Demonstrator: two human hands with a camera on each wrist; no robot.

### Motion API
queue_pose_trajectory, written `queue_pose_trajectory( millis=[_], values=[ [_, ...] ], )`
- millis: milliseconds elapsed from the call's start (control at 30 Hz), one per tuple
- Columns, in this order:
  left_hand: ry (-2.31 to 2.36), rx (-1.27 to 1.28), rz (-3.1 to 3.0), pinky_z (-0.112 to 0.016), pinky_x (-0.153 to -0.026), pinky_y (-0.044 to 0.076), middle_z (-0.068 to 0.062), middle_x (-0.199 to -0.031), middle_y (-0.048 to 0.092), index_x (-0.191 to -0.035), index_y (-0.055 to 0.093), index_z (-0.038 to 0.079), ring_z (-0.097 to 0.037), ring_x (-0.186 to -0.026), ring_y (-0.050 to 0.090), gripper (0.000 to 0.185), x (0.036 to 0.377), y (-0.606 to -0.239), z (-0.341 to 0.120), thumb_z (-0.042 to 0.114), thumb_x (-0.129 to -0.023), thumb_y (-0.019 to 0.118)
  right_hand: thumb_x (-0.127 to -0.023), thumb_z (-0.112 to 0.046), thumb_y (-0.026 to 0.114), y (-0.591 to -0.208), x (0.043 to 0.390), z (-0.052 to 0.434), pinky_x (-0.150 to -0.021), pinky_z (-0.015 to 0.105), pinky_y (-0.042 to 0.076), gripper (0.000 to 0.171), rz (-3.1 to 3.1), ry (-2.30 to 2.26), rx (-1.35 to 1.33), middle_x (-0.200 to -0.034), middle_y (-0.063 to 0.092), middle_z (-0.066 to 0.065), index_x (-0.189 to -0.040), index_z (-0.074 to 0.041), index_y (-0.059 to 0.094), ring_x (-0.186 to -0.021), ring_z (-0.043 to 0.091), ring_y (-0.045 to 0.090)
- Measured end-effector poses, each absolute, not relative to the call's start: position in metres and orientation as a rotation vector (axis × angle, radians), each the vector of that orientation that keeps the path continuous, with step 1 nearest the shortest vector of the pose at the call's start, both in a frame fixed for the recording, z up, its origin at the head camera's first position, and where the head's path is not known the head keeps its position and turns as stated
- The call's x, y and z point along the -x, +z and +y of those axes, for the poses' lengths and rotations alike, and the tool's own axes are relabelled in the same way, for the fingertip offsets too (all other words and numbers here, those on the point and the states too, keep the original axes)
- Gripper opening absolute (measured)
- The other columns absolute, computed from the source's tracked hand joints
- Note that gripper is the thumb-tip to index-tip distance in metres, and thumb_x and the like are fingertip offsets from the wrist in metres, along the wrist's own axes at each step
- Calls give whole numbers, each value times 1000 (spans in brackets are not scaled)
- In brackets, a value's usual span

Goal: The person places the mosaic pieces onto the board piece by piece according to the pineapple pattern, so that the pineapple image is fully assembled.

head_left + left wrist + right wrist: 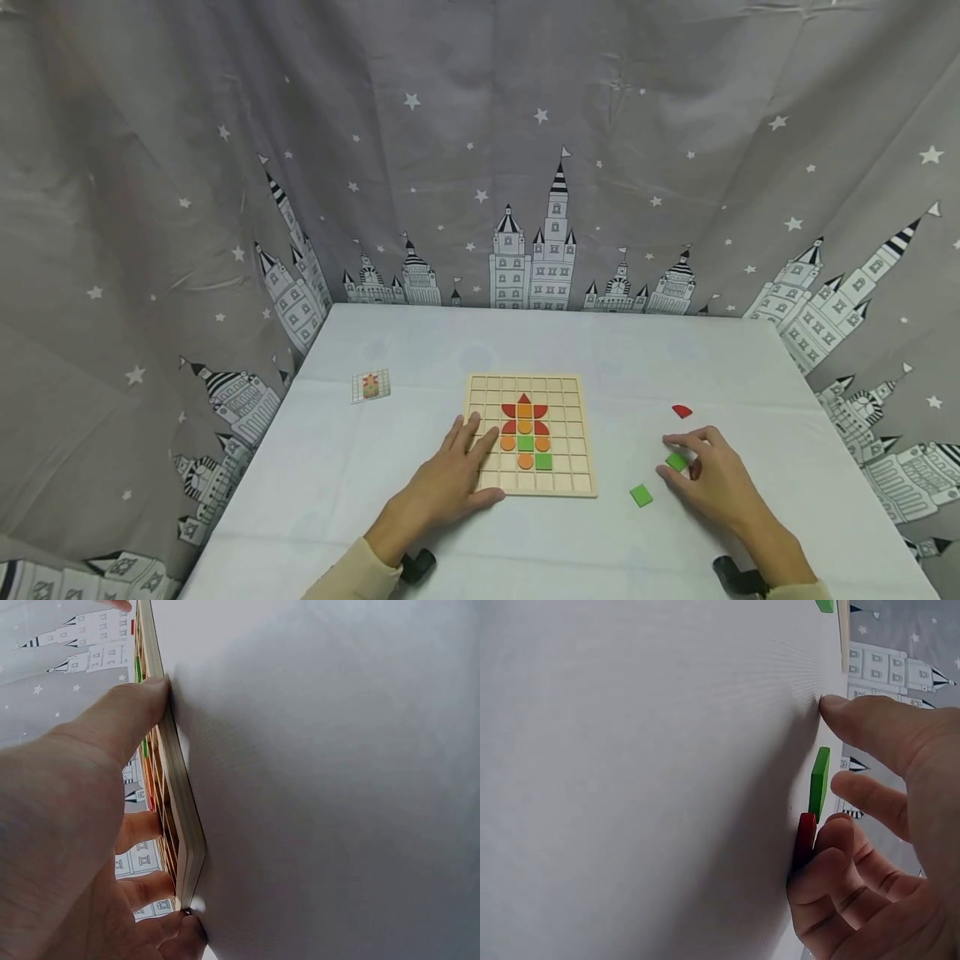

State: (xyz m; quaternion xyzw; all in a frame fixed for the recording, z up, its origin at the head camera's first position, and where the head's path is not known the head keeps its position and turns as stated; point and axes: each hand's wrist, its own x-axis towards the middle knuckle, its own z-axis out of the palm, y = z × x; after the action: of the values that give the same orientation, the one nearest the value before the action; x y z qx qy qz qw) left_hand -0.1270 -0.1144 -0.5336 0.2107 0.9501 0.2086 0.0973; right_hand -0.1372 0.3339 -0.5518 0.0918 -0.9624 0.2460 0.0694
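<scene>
Our left hand (450, 479) lies flat, steadying the wooden grid board (577, 433); our right hand (708, 479) pinches a green square tile (677, 461), and only the right wrist view reveals a red piece (805, 838) under its fingers at 3 o'clock.

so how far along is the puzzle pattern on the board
Partly built: the wooden grid board already holds red, orange and green pieces in its middle. The left hand steadies the board's edge. The right hand is at a green square, a red piece beside its fingers. Still loose: another green square and a red quarter piece.
</scene>
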Motion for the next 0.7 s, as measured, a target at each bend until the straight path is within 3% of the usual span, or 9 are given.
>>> queue_pose_trajectory(
  millis=[433, 700],
  values=[
    [604, -638, 2819, -73, -111, 63, -29, -191, 27, -180, 43, 10, -59, -177, 26, 98, 127, -535, -115, 57, -104, 85, -90, -7, 100, -556, 141, 337, -63, 23, 42, 27, -2835, 741, -304, -95, 69, 2, -114, -3, 89, -76, 3, 48],
    [602, -639, 2821, -72, -113, 62, -29, -191, 27, -180, 43, 10, -59, -177, 26, 98, 127, -536, -116, 57, -105, 85, -89, -4, 99, -555, 140, 335, -63, 23, 41, 23, -2819, 731, -317, -92, 69, -1, -110, -4, 90, -75, 2, 46]
  ],
)
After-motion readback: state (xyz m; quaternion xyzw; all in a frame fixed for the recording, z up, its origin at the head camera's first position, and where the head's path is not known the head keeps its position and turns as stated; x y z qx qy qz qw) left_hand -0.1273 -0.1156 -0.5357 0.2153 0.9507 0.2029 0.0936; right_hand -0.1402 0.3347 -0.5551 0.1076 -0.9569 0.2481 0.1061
